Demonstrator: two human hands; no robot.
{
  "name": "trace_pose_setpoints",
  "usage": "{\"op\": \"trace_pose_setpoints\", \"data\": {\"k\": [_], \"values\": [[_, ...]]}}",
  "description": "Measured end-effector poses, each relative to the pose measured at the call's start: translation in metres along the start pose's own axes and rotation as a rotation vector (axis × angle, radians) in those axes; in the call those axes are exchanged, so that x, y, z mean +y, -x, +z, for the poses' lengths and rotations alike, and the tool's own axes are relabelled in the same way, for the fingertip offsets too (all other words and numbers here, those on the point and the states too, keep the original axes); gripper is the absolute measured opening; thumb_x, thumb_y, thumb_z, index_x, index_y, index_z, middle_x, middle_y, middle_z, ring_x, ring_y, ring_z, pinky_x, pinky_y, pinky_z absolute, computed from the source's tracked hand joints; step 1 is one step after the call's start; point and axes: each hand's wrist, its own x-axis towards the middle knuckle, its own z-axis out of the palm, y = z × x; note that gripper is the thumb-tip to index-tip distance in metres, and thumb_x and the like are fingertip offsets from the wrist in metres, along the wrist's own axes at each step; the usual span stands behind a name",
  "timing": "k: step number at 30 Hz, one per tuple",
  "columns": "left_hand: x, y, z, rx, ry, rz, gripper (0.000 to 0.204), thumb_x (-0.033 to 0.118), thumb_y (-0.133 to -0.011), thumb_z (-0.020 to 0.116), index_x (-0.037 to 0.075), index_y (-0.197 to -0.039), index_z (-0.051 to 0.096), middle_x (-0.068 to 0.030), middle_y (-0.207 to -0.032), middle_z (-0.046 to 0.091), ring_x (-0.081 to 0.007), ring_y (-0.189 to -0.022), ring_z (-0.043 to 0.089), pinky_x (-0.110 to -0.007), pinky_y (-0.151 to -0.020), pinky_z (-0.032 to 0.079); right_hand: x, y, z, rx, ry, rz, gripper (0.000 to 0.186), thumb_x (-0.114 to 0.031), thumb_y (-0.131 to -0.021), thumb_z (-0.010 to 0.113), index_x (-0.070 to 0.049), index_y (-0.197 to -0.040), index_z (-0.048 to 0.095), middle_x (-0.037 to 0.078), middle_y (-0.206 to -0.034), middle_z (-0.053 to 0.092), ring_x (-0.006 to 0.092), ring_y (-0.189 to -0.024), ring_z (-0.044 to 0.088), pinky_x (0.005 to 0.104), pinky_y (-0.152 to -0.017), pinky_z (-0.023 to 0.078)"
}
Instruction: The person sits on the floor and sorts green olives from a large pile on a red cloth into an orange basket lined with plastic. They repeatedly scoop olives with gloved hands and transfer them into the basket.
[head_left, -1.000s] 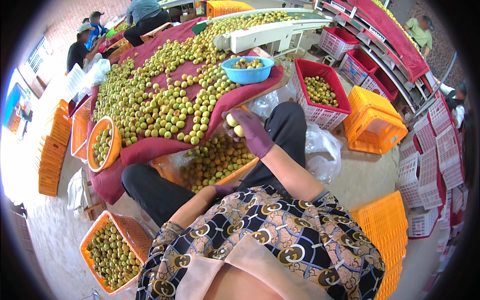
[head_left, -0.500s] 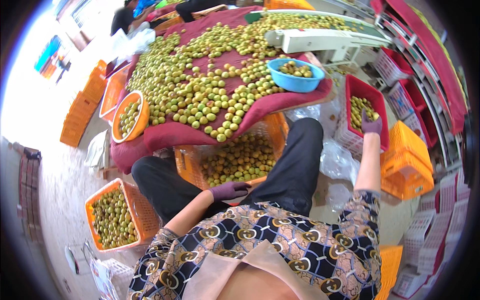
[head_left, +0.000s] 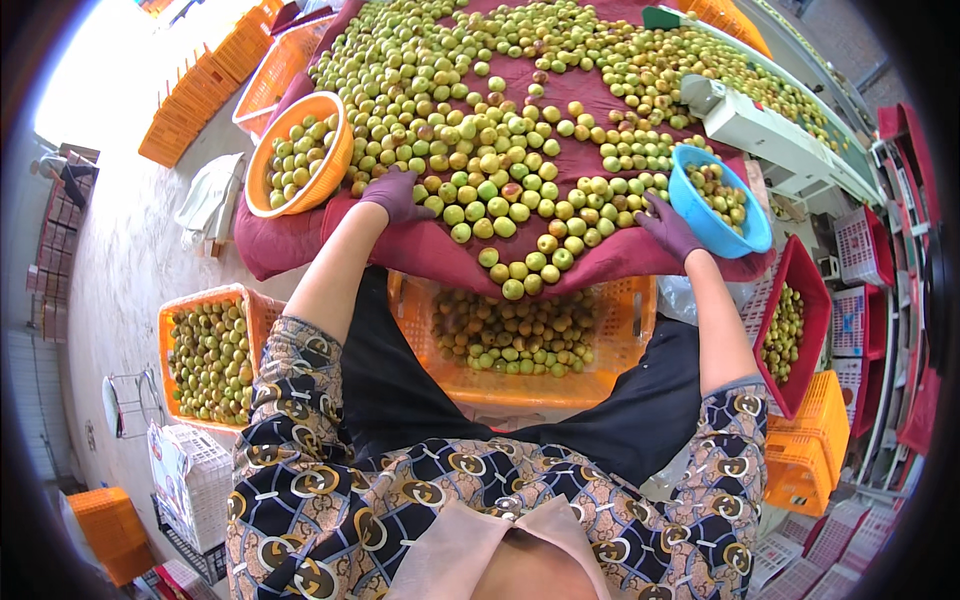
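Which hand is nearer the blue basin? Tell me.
Right. The right hand is just left of the blue basin; the left hand is farther away, nearer the orange basin.

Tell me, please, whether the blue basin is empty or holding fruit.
The blue basin holds fruit: green and brownish pieces show inside it.

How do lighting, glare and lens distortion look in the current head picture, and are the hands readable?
Head view: glare whites out the upper left, beside the stacked crates; same head view: the fruit below the red cloth sits in shade; head view again: the rim is black and the conveyor looks curved; left hand and right hand are readable.
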Motion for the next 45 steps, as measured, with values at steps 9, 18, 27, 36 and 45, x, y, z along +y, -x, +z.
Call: {"op": "trace_pose_setpoints", "data": {"k": [9, 18, 27, 36, 45], "values": [[0.039, -0.01, 0.019, -0.088, 0.207, 0.41, 0.113, 0.038, -0.065, 0.086, 0.012, -0.156, 0.024, -0.0223, -0.142, 0.048, -0.0402, -0.119, 0.059, -0.047, -0.098, 0.05, -0.107, -0.001, 0.057, -0.143, 0.331, -0.183, 0.089, -0.057, -0.081, 0.071, -0.017, -0.154, 0.038, 0.023, -0.124, 0.062, 0.0411, -0.116, 0.059, 0.0491, -0.101, 0.047], [0.099, 0.042, 0.033, -0.245, 0.334, 0.64, 0.104, 0.031, -0.064, 0.086, 0.013, -0.15, 0.031, -0.0227, -0.131, 0.052, -0.0424, -0.11, 0.063, -0.049, -0.091, 0.054, -0.143, 0.043, 0.108, -0.354, 0.045, -0.354, 0.087, -0.05, -0.082, 0.073, -0.011, -0.151, 0.039, 0.027, -0.132, 0.056, 0.0425, -0.122, 0.055, 0.0467, -0.103, 0.046], [0.075, 0.049, 0.018, -0.512, 0.547, 0.753, 0.057, 0.032, -0.079, 0.078, 0.005, -0.127, 0.063, -0.017, -0.111, 0.069, -0.0344, -0.1, 0.068, -0.042, -0.09, 0.054, -0.186, 0.019, 0.072, -0.364, -0.184, -0.102, 0.029, -0.032, -0.094, 0.067, -0.008, -0.109, 0.074, 0.012, -0.1, 0.074, 0.026, -0.098, 0.071, 0.0327, -0.087, 0.053], [-0.042, -0.028, -0.012, 0.108, -0.085, -0.22, 0.069, 0.032, -0.081, 0.077, 0.01, -0.14, 0.048, -0.018, -0.134, 0.056, -0.0383, -0.12, 0.059, -0.048, -0.098, 0.051, -0.212, -0.066, 0.155, 0.172, 0.314, -0.365, 0.017, -0.012, -0.09, 0.062, -0.004, -0.105, 0.06, 0.017, -0.113, 0.06, 0.0387, -0.099, 0.062, 0.0478, -0.087, 0.052], [-0.017, -0.02, 0.003, -0.022, 0.113, -0.142, 0.098, 0.032, -0.076, 0.082, 0.007, -0.153, 0.026, -0.0283, -0.142, 0.045, -0.0436, -0.126, 0.054, -0.049, -0.103, 0.049, -0.18, -0.045, 0.138, 0.167, 0.039, -0.385, 0.018, -0.013, -0.091, 0.059, -0.01, -0.109, 0.064, 0.014, -0.107, 0.065, 0.0344, -0.096, 0.065, 0.045, -0.082, 0.054]]}}
